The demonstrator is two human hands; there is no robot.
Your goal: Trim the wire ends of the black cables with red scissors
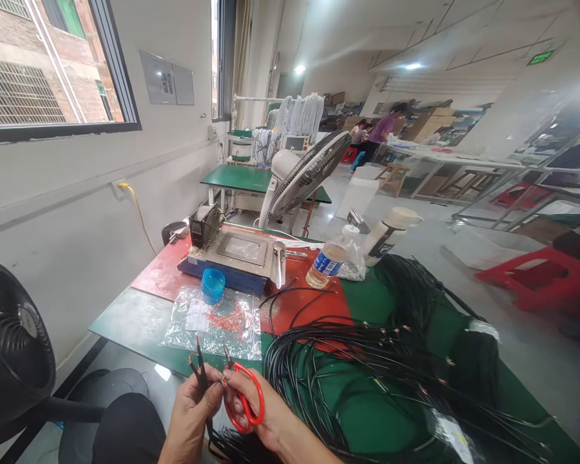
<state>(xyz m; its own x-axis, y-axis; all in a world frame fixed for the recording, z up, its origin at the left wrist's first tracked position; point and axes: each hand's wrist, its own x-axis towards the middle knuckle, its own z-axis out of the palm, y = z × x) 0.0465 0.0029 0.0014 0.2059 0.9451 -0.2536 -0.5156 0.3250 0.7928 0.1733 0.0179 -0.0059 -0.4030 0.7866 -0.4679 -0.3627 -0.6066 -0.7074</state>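
Note:
My left hand (193,403) is closed around a few black cables (200,367) with bared ends pointing up. Scissors with red handles (257,393) are held in my right hand (261,412), their blades pointing up and away. The fingertips of both hands meet at a cable end with copper-coloured strands (223,381). Just beyond lies a clear plastic bag (178,325) with small red and orange scraps (227,320) scattered over it. A blue plastic cup (213,287) stands on the bag's far side. To the right, a large bundle of black cables (314,386) spreads over the table.
A blue machine with a metal top plate (244,250) stands behind the bag. Right of it are a bottle of pale yellow liquid (326,265) and a cream-lidded flask (386,235). Fans stand at the left (17,328) and behind (309,174). People (384,129) work farther back.

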